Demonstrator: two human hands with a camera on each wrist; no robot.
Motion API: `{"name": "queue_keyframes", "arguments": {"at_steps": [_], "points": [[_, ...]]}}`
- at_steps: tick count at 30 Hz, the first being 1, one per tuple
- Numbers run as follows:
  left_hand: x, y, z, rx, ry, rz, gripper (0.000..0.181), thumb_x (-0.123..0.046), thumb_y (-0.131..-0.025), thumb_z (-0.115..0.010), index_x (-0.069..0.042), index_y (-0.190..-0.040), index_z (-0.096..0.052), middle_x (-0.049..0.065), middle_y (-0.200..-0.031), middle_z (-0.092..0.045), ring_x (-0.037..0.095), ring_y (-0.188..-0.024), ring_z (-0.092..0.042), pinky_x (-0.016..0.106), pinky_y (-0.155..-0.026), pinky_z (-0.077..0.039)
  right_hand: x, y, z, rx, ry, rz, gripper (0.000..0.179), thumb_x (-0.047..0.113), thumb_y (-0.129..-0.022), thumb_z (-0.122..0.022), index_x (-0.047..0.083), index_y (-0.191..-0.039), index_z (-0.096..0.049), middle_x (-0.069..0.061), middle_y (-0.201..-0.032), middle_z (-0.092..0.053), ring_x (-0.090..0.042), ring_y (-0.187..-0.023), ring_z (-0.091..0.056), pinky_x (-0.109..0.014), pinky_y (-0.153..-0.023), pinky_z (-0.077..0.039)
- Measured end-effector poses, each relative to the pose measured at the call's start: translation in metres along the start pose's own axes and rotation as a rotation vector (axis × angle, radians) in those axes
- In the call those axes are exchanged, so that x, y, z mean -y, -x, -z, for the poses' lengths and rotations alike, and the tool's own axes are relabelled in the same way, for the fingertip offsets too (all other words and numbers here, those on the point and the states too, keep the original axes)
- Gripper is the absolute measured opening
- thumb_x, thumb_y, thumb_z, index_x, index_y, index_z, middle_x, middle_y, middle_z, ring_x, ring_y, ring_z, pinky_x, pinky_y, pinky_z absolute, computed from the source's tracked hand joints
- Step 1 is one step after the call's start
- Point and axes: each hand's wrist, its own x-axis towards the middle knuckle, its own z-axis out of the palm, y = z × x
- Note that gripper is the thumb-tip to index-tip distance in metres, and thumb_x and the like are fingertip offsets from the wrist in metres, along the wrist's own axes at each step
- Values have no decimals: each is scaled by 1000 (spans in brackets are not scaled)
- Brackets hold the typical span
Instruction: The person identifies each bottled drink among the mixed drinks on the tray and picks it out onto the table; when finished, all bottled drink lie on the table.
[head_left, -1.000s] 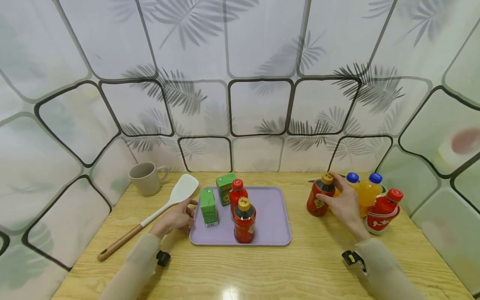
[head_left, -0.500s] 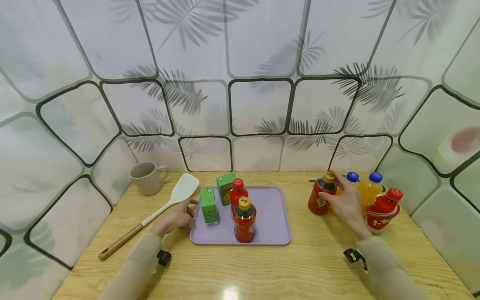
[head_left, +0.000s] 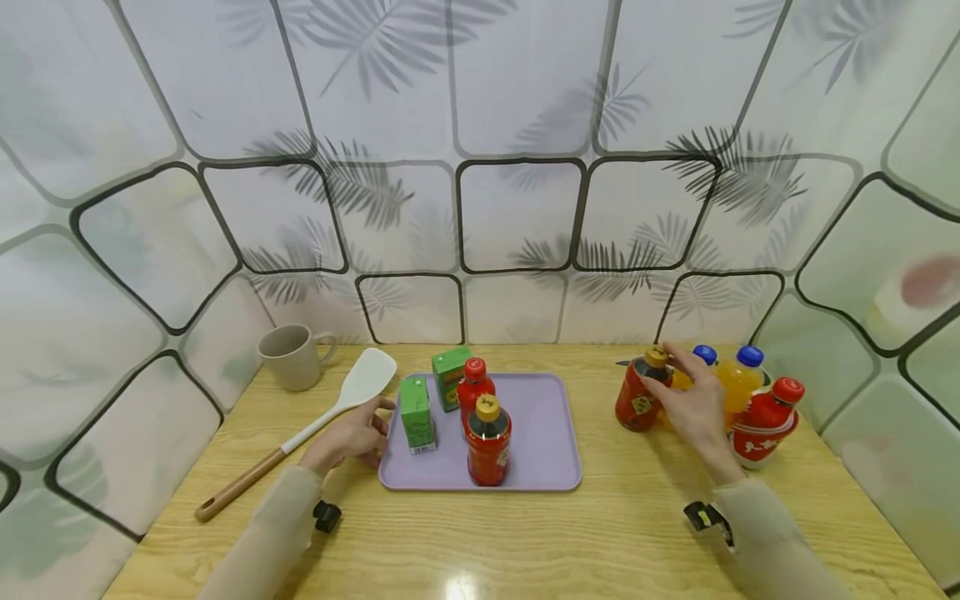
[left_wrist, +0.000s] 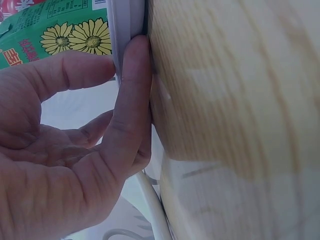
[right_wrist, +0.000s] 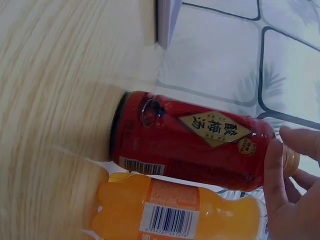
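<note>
In the head view, a lavender tray [head_left: 543, 425] sits on the table [head_left: 420, 542], nearer the middle of its back edge than its side edges. The left hand [head_left: 358, 435] is at the tray's left edge, beside a green carton [head_left: 417, 414]. A second carton [head_left: 452, 381], a red-capped bottle [head_left: 475, 385] and a dark-topped bottle [head_left: 488, 454] also stand on the tray. Toward the table's back right corner, the right hand [head_left: 693, 408] holds a gold-capped bottle [head_left: 636, 406] upright, just beside orange bottles [head_left: 737, 389] with blue caps. A mug [head_left: 291, 358] stands near the back left corner; a spatula [head_left: 307, 437] slants along the left edge.

In the left wrist view, the thumb and index finger pinch the tray's rim from either side, close to the table.

In the right wrist view, the fingers are clamped round the cap of the gold-capped bottle, with an orange bottle alongside its red body.
</note>
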Motion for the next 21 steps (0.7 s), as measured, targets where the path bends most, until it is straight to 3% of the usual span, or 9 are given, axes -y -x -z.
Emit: {"name": "queue_keyframes", "arguments": {"at_steps": [3, 9, 15, 21], "points": [[-1, 1, 0, 4, 1, 7, 73, 12, -73, -57, -1, -141, -35, 17, -100, -47, 23, -70, -56, 37, -57, -59, 3, 3, 0, -62, -4, -5, 50, 7, -87, -72, 7, -135, -58, -17, -132, -57, -32, -114, -58, 2, -68, -43], [0, -1, 0, 6, 0, -2, 73, 11, -72, -58, -2, -140, -36, 16, -99, -47, 23, -69, -56, 37, -56, -59, 10, 6, -1, -159, 13, -9, 38, 9, -88, -70, 8, -126, -66, -10, -118, -61, -10, -96, -58, 1, -67, -44], [0, -1, 0, 7, 2, 0, 72, 11, -73, -58, -2, -140, -36, 16, -99, -47, 23, -70, -56, 37, -56, -59, 15, 12, -5, -143, -15, -15, 27, 14, -89, -70, 10, -115, -72, -7, -106, -66, 1, -86, -55, -1, -67, -46], [0, -1, 0, 6, 2, 7, 73, 11, -73, -58, -2, -141, -35, 16, -100, -47, 23, -72, -56, 37, -57, -59, 17, 16, -15, -56, -90, -43, 22, 17, -87, -73, 11, -108, -75, -1, -95, -72, 5, -78, -60, -8, -64, -50]]}}
